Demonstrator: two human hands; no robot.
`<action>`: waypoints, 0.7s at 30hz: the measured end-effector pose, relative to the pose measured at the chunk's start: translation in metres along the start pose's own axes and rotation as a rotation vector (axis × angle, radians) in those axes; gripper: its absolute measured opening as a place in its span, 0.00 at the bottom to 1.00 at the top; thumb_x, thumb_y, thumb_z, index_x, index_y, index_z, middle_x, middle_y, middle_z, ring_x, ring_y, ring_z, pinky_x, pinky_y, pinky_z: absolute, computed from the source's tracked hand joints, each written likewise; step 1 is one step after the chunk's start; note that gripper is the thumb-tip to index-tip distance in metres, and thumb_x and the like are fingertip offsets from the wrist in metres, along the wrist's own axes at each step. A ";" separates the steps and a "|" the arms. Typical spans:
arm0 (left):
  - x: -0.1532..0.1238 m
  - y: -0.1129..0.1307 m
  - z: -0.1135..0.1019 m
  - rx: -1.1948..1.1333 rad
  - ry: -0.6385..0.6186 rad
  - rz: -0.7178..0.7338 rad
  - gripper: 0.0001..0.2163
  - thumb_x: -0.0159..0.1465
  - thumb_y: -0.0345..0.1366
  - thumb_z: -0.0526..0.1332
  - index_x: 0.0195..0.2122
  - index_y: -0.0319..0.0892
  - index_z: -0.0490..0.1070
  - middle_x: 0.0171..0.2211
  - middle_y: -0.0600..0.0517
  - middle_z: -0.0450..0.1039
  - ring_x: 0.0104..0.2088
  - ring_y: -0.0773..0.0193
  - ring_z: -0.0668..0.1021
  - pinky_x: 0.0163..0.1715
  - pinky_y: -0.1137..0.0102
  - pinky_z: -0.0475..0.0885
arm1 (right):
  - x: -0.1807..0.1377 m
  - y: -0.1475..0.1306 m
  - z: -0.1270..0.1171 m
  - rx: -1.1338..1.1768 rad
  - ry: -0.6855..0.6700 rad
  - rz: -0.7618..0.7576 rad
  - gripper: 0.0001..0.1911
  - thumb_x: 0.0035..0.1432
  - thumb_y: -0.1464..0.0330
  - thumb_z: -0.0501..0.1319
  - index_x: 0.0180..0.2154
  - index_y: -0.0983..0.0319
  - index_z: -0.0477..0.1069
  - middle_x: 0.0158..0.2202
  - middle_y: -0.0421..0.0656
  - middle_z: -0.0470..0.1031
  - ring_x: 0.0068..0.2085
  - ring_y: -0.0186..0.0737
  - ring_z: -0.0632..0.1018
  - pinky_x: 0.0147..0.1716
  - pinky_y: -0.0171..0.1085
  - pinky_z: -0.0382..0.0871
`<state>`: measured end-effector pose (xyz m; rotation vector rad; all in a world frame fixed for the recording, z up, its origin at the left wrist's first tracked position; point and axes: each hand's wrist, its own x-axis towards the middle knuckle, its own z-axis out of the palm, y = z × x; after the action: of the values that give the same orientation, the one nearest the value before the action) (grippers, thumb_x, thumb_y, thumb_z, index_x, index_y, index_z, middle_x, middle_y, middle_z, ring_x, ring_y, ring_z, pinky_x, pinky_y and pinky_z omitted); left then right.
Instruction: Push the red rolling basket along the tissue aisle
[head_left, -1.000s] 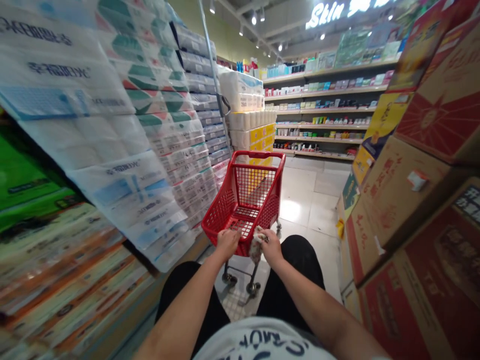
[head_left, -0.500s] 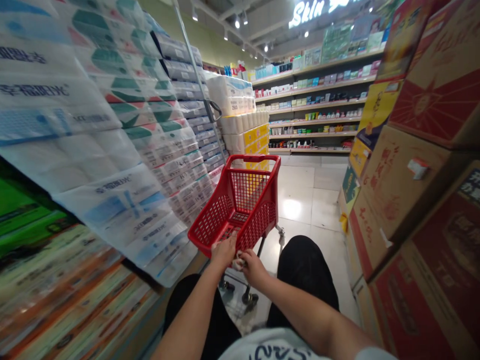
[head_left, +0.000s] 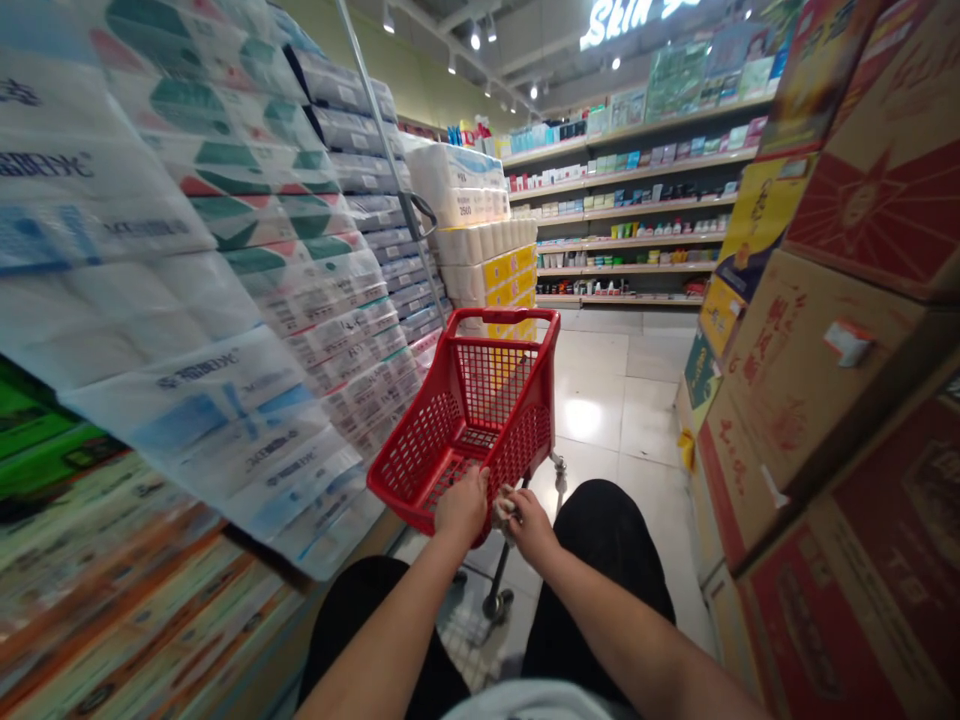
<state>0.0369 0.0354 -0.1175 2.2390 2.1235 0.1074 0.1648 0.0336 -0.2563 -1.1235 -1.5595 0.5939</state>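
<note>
A small red plastic shopping cart stands in a shop aisle right in front of me, its basket holding nothing I can see. My left hand is closed over the near rim of the cart. My right hand is closed on a crumpled whitish cloth pressed against the same rim, just right of the left hand. My knees in black trousers show below my arms.
Stacked packs of toilet paper wall the aisle on the left. Red and brown cartons are piled on the right. Shelves of bottles and boxes cross the far end over a pale tiled floor.
The cart has swung its near end toward the left. Both hands stayed on the rim and drew closer together, with the cloth bunched smaller in the right hand.
</note>
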 end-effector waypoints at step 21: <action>-0.021 -0.022 -0.004 0.071 0.012 0.056 0.24 0.70 0.49 0.34 0.44 0.44 0.65 0.35 0.46 0.78 0.37 0.55 0.80 0.33 0.65 0.68 | 0.024 -0.037 -0.009 -0.063 -0.203 -0.413 0.16 0.56 0.74 0.57 0.45 0.57 0.73 0.46 0.44 0.74 0.48 0.43 0.75 0.48 0.40 0.71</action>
<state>0.0134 0.0161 -0.1154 2.3431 2.1037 0.0486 0.1607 0.0375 -0.2110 -0.7686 -1.9309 0.3886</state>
